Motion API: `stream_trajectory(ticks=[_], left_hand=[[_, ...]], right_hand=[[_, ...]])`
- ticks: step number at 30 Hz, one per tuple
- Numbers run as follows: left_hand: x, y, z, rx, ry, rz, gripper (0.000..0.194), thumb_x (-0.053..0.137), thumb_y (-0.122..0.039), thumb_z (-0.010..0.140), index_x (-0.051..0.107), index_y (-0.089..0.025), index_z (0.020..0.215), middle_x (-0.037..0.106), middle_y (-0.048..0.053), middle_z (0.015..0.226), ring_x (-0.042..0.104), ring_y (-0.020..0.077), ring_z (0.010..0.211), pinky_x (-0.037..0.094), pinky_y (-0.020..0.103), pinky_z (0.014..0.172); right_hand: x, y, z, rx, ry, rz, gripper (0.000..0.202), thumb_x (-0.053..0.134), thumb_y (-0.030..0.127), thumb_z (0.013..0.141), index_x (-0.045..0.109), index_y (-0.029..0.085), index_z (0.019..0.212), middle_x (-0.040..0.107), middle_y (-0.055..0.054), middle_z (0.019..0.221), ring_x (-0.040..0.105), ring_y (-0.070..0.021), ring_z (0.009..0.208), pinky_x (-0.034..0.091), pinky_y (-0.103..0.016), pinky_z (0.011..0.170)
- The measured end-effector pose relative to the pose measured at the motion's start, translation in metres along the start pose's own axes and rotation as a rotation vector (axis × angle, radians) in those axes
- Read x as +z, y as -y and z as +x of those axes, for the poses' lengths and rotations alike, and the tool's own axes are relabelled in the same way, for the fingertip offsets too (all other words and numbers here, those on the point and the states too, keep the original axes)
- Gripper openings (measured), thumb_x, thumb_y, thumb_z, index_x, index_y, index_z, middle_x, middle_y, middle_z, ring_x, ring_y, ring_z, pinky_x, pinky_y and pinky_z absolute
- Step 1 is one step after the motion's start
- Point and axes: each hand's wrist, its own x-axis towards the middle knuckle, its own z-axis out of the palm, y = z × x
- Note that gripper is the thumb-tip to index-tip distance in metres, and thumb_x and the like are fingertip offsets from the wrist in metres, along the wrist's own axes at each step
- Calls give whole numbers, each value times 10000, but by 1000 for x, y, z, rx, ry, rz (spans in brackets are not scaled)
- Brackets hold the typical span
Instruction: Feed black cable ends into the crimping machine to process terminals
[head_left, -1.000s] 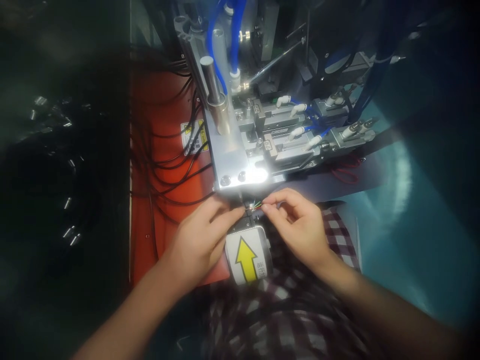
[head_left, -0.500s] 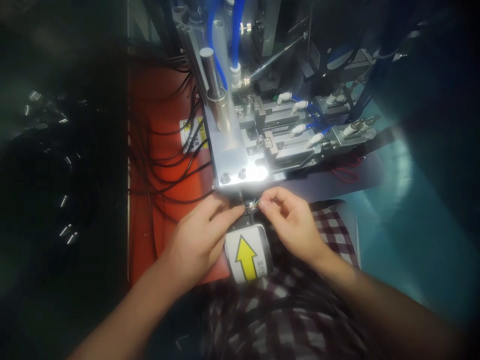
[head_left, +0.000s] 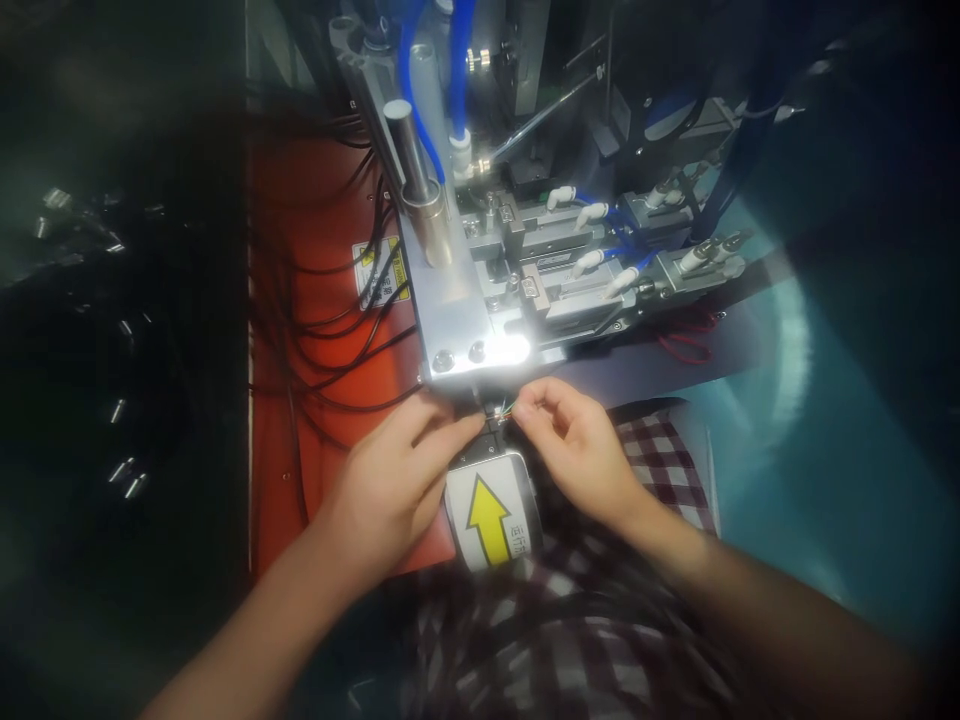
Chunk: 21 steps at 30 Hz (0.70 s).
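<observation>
Thin coloured wires (head_left: 508,410) run between my two hands, just under the front edge of the metal machine plate (head_left: 465,345). My right hand (head_left: 574,440) pinches their right end between thumb and forefinger. On the other side, my left hand (head_left: 397,465) is closed, its thumb and fingertips at the left end of the wires; what lies between them is too small to make out. Below the wires is a small dark block (head_left: 489,440), and nearer to me a rounded white part with a yellow arrow (head_left: 489,515).
Pneumatic cylinders (head_left: 577,290) with white fittings and blue tubes stand behind my hands. Black cables (head_left: 322,325) cross the orange base (head_left: 285,200) on the left. A metal post (head_left: 409,150) rises from the plate. Red wires (head_left: 686,340) hang at the right.
The whole view has shifted slightly, so the machine appears a little farther left. Both hands keep nearly the same pose at the wires.
</observation>
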Motion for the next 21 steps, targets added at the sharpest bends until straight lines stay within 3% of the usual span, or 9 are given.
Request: stream_trajectory(ticks=[5, 10, 15, 21], left_hand=[[-1, -1, 1, 2, 1, -4, 269, 451, -50, 903, 625, -116, 1097, 591, 80, 998, 605, 142, 888, 504, 197, 689], [-3, -1, 1, -8, 8, -2, 270, 454, -49, 897, 636, -116, 1086, 582, 71, 958, 601, 139, 849, 499, 197, 675], [-1, 1, -1, -2, 11, 10, 264, 453, -43, 898, 638, -94, 1079, 555, 60, 928, 581, 124, 821, 487, 188, 680], [-1, 0, -1, 7, -2, -2, 268, 447, -35, 900, 633, -83, 1087, 555, 63, 938, 575, 123, 845, 483, 182, 695]], right_hand=[[2, 1, 0, 60, 7, 41, 141, 546, 293, 887, 540, 195, 785, 521, 12, 689, 507, -139, 618, 441, -264, 591], [-1, 4, 2, 120, 31, 86, 146, 571, 304, 871, 574, 187, 785, 571, -5, 724, 538, -146, 647, 445, -261, 586], [-3, 8, 1, 85, -79, 64, 115, 605, 282, 850, 636, 175, 823, 637, -39, 791, 586, -168, 700, 449, -263, 578], [-1, 9, 2, 79, -61, 96, 102, 637, 266, 820, 646, 168, 793, 643, -36, 770, 584, -162, 666, 449, -274, 590]])
